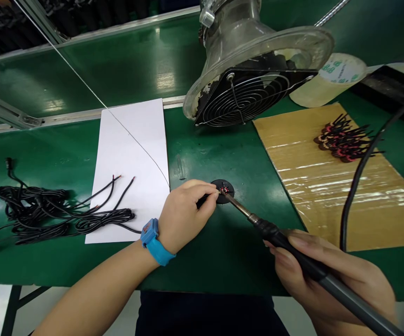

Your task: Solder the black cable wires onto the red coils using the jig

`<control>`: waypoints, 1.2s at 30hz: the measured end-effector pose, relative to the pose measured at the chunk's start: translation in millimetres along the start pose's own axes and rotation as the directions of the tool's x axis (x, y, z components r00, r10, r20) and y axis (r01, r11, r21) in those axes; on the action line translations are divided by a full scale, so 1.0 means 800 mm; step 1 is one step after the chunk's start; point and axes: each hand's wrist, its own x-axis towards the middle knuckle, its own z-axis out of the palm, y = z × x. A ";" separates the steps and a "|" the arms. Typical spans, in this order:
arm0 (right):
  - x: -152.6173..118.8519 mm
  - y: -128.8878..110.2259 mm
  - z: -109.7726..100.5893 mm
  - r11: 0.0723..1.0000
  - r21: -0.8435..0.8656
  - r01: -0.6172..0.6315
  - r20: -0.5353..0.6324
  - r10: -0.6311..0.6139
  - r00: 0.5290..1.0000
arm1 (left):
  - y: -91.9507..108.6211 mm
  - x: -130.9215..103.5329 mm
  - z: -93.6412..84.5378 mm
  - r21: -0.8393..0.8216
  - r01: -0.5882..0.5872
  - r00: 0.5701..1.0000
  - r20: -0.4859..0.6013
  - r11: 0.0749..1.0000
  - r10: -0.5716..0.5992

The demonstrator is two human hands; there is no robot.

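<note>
My right hand [331, 275] is wrapped around the black handle of a soldering iron [286, 245]. The iron's metal tip points left and meets a small black round disc [219, 200], where tiny red and copper-coloured bits show. At the disc's left edge my left hand [191, 210] is closed in a pinch. A thin solder wire [132, 134] slants down from the upper left and disappears behind this hand. Between thumb and fingers a dark, cable-like piece shows in part. A blue wrist strap [157, 242] circles the left wrist.
Coiled black cables [44, 210] lie at left, partly over a white sheet [132, 140]. A fume-extractor hood [251, 74] with a fan grille hangs above the green bench. On the right, brown cardboard [363, 205] bears a cluster of small black-and-red parts [345, 140]; the iron's cord [354, 186] crosses it.
</note>
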 end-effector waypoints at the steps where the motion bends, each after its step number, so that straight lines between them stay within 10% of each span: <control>1: 0.001 -0.001 0.000 1.000 -0.001 0.004 0.005 -0.004 1.000 | 0.000 0.000 0.000 0.002 -0.001 1.000 0.000 1.000 0.001; 19: -0.006 0.004 -0.004 0.998 0.018 0.061 -0.051 -0.060 0.997 | 0.001 -0.001 0.000 0.006 0.004 1.000 -0.001 1.000 -0.004; 36: 0.015 0.015 0.020 0.996 -0.077 0.045 0.201 -0.028 0.979 | 0.003 -0.006 -0.002 0.128 -0.026 1.000 -0.011 0.991 0.028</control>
